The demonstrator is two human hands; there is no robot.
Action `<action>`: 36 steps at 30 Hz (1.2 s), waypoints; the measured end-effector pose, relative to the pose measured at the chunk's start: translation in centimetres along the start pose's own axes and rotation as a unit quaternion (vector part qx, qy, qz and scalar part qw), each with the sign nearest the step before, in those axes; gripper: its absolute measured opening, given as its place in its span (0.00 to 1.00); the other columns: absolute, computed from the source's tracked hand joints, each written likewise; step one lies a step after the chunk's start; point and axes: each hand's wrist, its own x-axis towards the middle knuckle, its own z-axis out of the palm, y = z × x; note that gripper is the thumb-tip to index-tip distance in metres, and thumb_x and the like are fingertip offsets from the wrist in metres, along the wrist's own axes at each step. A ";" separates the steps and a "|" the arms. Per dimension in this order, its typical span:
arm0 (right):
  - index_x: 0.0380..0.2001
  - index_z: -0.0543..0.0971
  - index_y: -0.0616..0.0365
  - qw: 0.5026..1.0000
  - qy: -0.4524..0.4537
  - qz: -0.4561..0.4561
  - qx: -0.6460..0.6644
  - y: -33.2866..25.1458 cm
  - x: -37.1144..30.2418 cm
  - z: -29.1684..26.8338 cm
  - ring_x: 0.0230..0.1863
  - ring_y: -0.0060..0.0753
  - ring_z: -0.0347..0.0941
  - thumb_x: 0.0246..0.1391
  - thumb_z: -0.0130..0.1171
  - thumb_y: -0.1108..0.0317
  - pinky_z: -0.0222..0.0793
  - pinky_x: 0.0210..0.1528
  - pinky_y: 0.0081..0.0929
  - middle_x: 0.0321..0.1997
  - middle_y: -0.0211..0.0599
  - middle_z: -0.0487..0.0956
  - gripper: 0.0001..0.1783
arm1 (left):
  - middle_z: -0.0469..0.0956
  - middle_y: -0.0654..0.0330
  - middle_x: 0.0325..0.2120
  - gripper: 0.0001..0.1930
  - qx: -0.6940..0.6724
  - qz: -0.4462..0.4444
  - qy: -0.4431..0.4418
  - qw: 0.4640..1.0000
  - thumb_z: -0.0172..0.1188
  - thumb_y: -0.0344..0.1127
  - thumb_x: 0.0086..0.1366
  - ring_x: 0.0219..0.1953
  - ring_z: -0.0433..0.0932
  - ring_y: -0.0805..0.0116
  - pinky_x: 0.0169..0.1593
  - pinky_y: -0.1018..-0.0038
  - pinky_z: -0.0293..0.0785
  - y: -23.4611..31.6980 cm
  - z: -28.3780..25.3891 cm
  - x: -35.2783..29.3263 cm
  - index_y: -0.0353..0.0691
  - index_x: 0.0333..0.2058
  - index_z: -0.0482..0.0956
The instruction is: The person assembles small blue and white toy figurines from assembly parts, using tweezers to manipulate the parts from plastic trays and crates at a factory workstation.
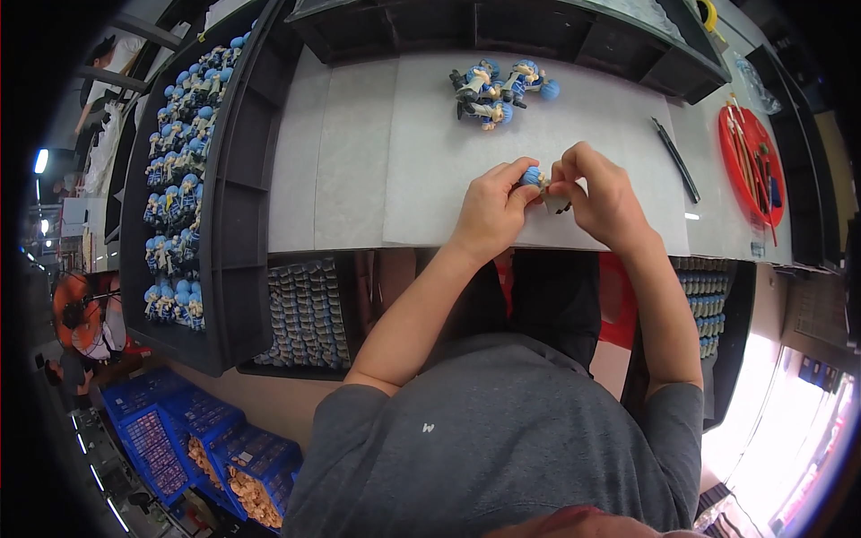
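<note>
Above the white work surface [430,179] my left hand [491,204] is closed round a small blue-haired figurine [532,176]. My right hand [599,193] meets it from the other side, its fingertips pinched together at the figurine's lower part. What exactly those fingertips grip is partly hidden. Beyond my hands several similar figurines [493,88] lie in a loose cluster, with blue hair, pale and blue clothing and dark shoes.
A black crate [240,179] at the left holds rows of figurines; another black crate [502,31] stands at the back. To the right lie a dark pen-like tool [674,160] and a red tray [728,148] with brushes. More trays of figurines [307,314] sit below the table edge.
</note>
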 end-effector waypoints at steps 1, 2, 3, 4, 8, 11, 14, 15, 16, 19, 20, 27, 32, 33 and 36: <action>0.26 0.64 0.61 0.999 0.002 -0.003 -0.040 0.0 0.2 -0.6 0.28 0.39 0.72 0.37 0.56 0.86 0.68 0.30 0.29 0.23 0.40 0.71 0.14 | 0.74 0.49 0.27 0.14 0.035 0.020 0.001 0.999 0.54 0.24 0.55 0.28 0.76 0.59 0.33 0.71 0.72 0.1 0.1 0.1 0.33 0.42 0.72; 0.26 0.63 0.62 0.997 0.003 -0.007 -0.076 -0.1 0.4 -0.8 0.28 0.35 0.73 0.37 0.55 0.88 0.69 0.32 0.26 0.23 0.39 0.72 0.14 | 0.74 0.49 0.27 0.14 0.035 0.019 0.003 0.999 0.54 0.24 0.55 0.28 0.76 0.59 0.33 0.71 0.72 0.1 0.1 0.1 0.33 0.42 0.72; 0.26 0.63 0.62 0.998 -0.007 -0.024 -0.057 -0.3 0.0 -0.5 0.28 0.38 0.74 0.38 0.54 0.88 0.69 0.31 0.27 0.23 0.39 0.72 0.14 | 0.74 0.49 0.27 0.13 0.050 0.018 0.004 0.999 0.54 0.25 0.55 0.28 0.75 0.56 0.33 0.69 0.71 0.2 0.1 0.0 0.34 0.41 0.72; 0.26 0.63 0.62 0.998 -0.008 -0.025 -0.057 -0.1 0.1 -0.4 0.28 0.38 0.74 0.38 0.54 0.88 0.69 0.31 0.27 0.23 0.39 0.72 0.14 | 0.74 0.48 0.27 0.13 0.065 0.018 0.006 0.998 0.54 0.26 0.54 0.28 0.75 0.52 0.33 0.68 0.71 0.3 0.2 0.0 0.35 0.40 0.73; 0.26 0.62 0.61 0.996 -0.030 0.000 -0.082 0.6 0.4 -1.0 0.28 0.39 0.73 0.37 0.55 0.88 0.69 0.30 0.28 0.23 0.40 0.72 0.15 | 0.74 0.49 0.27 0.12 0.112 0.021 0.014 0.993 0.55 0.27 0.54 0.29 0.74 0.50 0.34 0.66 0.70 0.4 0.4 0.0 0.36 0.39 0.73; 0.25 0.62 0.61 0.995 -0.054 -0.050 -0.074 -0.8 0.1 -0.5 0.26 0.39 0.73 0.38 0.55 0.87 0.69 0.30 0.29 0.23 0.40 0.71 0.15 | 0.74 0.49 0.27 0.12 0.117 0.026 0.018 0.993 0.55 0.27 0.54 0.30 0.73 0.50 0.34 0.65 0.69 0.6 0.3 -0.2 0.35 0.39 0.73; 0.26 0.63 0.61 0.993 -0.015 -0.026 -0.115 2.1 0.6 -1.1 0.27 0.45 0.71 0.37 0.56 0.85 0.67 0.28 0.33 0.21 0.41 0.70 0.14 | 0.74 0.49 0.26 0.12 0.099 0.042 0.018 0.994 0.55 0.27 0.54 0.29 0.74 0.51 0.33 0.66 0.70 0.2 0.3 -0.2 0.35 0.39 0.73; 0.27 0.63 0.61 0.996 0.003 0.005 -0.094 2.7 0.9 -1.6 0.26 0.43 0.72 0.38 0.56 0.84 0.68 0.28 0.33 0.22 0.42 0.72 0.14 | 0.74 0.49 0.27 0.12 0.072 0.030 0.011 0.997 0.55 0.26 0.54 0.29 0.75 0.53 0.34 0.68 0.71 0.1 0.2 -0.3 0.34 0.40 0.73; 0.27 0.63 0.61 0.995 0.004 0.004 -0.095 2.9 0.8 -1.7 0.26 0.43 0.72 0.38 0.56 0.84 0.68 0.28 0.33 0.22 0.42 0.72 0.14 | 0.75 0.49 0.28 0.13 0.046 0.018 0.005 0.999 0.54 0.26 0.54 0.29 0.76 0.55 0.34 0.69 0.72 0.0 0.0 -0.3 0.34 0.40 0.72; 0.27 0.64 0.61 0.989 0.023 0.145 -0.032 3.7 0.1 -1.1 0.30 0.39 0.75 0.42 0.57 0.82 0.69 0.32 0.28 0.27 0.41 0.75 0.12 | 0.76 0.50 0.29 0.14 -0.011 0.000 -0.008 1.000 0.53 0.24 0.55 0.29 0.78 0.63 0.36 0.74 0.73 -0.4 -0.3 -0.4 0.33 0.42 0.72; 0.27 0.64 0.61 0.988 0.028 0.146 -0.033 3.7 0.1 -1.2 0.30 0.39 0.75 0.42 0.57 0.82 0.69 0.32 0.28 0.27 0.41 0.75 0.12 | 0.76 0.50 0.29 0.14 -0.010 0.002 -0.012 1.000 0.53 0.24 0.55 0.29 0.78 0.63 0.36 0.74 0.73 -0.2 -0.4 -0.3 0.33 0.42 0.72; 0.36 0.76 0.63 0.991 0.074 0.104 0.041 -0.3 -3.4 -0.7 0.27 0.37 0.76 0.41 0.64 0.69 0.71 0.30 0.27 0.29 0.44 0.78 0.16 | 0.76 0.60 0.30 0.17 -0.151 -0.053 -0.065 0.985 0.51 0.21 0.58 0.32 0.75 0.75 0.38 0.80 0.72 0.4 0.5 0.0 0.32 0.48 0.68; 0.36 0.77 0.60 0.970 0.221 0.076 0.070 0.7 -7.4 -2.2 0.29 0.34 0.74 0.42 0.62 0.74 0.68 0.30 0.25 0.28 0.42 0.78 0.14 | 0.68 0.49 0.49 0.24 -0.103 -0.017 -0.070 0.992 0.55 0.24 0.57 0.35 0.75 0.70 0.41 0.78 0.72 0.6 0.4 -0.6 0.32 0.53 0.62; 0.37 0.77 0.60 0.958 0.268 0.092 0.051 0.8 -9.4 -3.8 0.29 0.31 0.75 0.42 0.62 0.75 0.68 0.31 0.23 0.29 0.40 0.78 0.15 | 0.67 0.48 0.50 0.24 -0.080 0.002 -0.073 0.994 0.55 0.29 0.59 0.34 0.75 0.70 0.40 0.78 0.72 0.4 0.2 -0.8 0.32 0.54 0.61; 0.39 0.77 0.60 0.880 0.432 0.194 -0.033 2.5 -16.9 -9.0 0.31 0.22 0.75 0.43 0.61 0.77 0.70 0.33 0.18 0.33 0.36 0.79 0.16 | 0.68 0.49 0.50 0.23 -0.020 0.035 -0.066 0.997 0.55 0.33 0.61 0.33 0.75 0.72 0.40 0.80 0.72 0.8 0.2 -1.1 0.33 0.53 0.62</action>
